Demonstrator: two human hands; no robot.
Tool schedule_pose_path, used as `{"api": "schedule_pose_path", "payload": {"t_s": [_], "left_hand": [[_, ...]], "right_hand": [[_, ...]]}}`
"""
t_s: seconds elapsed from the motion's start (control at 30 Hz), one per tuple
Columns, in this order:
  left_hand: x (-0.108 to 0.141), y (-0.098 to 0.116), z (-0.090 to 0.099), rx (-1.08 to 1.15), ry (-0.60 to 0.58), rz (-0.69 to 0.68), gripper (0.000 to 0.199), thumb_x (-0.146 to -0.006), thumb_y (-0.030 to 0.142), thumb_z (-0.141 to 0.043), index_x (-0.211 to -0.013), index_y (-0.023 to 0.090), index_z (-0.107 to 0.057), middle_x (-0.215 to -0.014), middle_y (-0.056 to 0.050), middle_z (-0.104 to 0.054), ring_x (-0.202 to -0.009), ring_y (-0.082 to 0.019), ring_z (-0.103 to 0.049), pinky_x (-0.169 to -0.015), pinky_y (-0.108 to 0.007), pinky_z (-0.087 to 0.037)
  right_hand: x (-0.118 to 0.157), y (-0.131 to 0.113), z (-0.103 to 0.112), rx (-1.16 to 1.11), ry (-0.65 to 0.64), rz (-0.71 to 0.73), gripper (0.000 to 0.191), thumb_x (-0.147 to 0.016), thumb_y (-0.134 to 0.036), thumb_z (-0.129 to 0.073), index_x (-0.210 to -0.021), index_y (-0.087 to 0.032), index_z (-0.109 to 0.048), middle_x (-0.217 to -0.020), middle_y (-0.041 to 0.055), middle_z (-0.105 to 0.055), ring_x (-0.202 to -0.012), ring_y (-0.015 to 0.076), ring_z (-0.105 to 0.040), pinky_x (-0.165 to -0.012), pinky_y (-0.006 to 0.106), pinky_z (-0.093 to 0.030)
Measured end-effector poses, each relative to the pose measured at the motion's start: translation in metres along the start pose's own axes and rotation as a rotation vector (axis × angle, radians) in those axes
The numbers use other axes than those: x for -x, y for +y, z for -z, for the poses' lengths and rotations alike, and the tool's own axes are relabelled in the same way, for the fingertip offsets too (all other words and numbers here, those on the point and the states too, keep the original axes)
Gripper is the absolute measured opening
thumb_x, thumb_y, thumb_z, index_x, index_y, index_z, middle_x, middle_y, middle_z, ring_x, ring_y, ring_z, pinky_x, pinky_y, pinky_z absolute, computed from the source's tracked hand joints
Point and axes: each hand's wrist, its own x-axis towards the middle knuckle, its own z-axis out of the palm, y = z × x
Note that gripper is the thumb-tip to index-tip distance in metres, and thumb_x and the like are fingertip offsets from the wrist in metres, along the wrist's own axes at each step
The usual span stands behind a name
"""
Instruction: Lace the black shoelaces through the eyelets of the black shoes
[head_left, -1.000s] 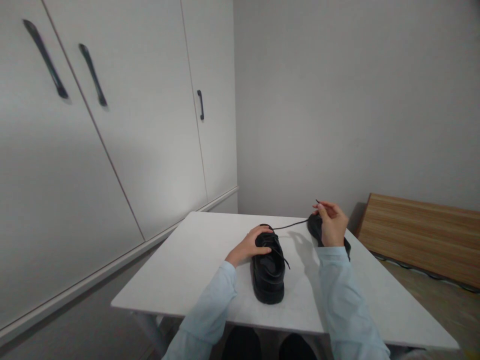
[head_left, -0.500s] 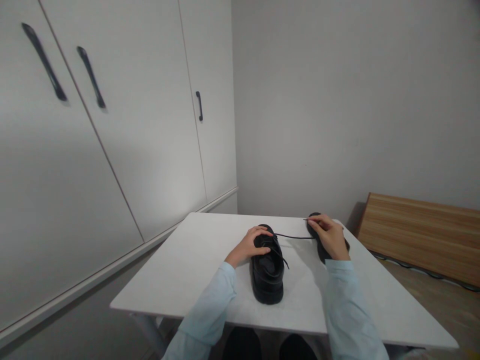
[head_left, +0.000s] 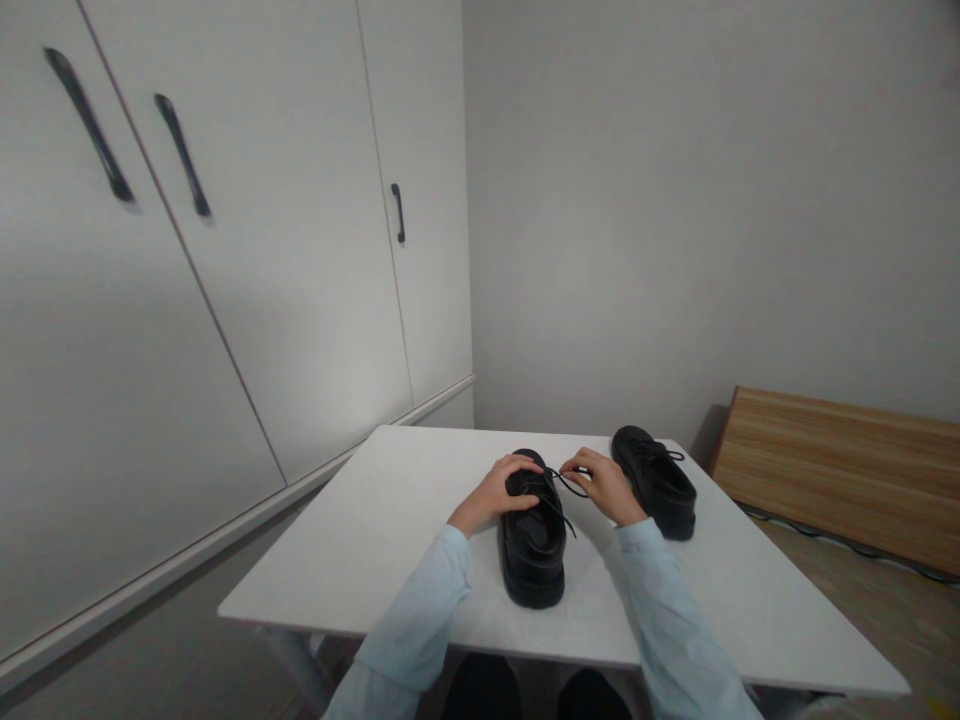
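Observation:
A black lace-up shoe [head_left: 534, 570] stands on the white table, its heel toward me. My left hand [head_left: 499, 492] grips it across the front, fingers over the upper and thumb by the opening. Just right of that shoe, my right hand [head_left: 604, 487] pinches a black shoelace [head_left: 576, 490] that loops out from the shoe's right side. Another lace end hangs over the shoe's right edge. A second black shoe [head_left: 660, 480] with a tied lace sits farther right, beyond my right hand.
The white table [head_left: 360, 540] reaches toward the grey wall. A white cabinet [head_left: 300, 250] with dark handles lines the left side. On the right, a wood-grain board [head_left: 840, 480] leans low near the wall.
My right hand has come left from over the second shoe to beside the near shoe, so the lace once pulled out straight now hangs in a loop. My left hand stays put.

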Motion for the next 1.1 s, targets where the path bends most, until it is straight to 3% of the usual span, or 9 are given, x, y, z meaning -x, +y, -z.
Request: {"api": "schedule_pose_path", "payload": {"t_s": [0.87, 1.1], "left_hand": [[0.000, -0.001, -0.001, 0.022, 0.002, -0.002, 0.048, -0.070, 0.038, -0.075, -0.114, 0.024, -0.063, -0.119, -0.009, -0.059, -0.118, -0.026, -0.050, -0.106, -0.043, -0.032], [-0.001, 0.000, -0.001, 0.027, 0.005, -0.006, 0.047, -0.070, 0.039, -0.074, -0.113, 0.024, -0.063, -0.118, -0.009, -0.060, -0.117, -0.027, -0.051, -0.106, -0.042, -0.033]], "right_hand": [[0.001, 0.001, -0.011, -0.106, 0.003, 0.005, 0.017, -0.083, -0.028, -0.059, -0.077, -0.021, -0.073, -0.077, 0.0054, -0.066, -0.072, 0.0184, -0.061, -0.067, 0.029, -0.045], [0.001, -0.002, -0.015, -0.123, 0.017, -0.019, 0.016, -0.081, -0.032, -0.062, -0.076, -0.021, -0.073, -0.072, 0.0044, -0.068, -0.061, 0.0160, -0.056, -0.060, 0.028, -0.044]]}}
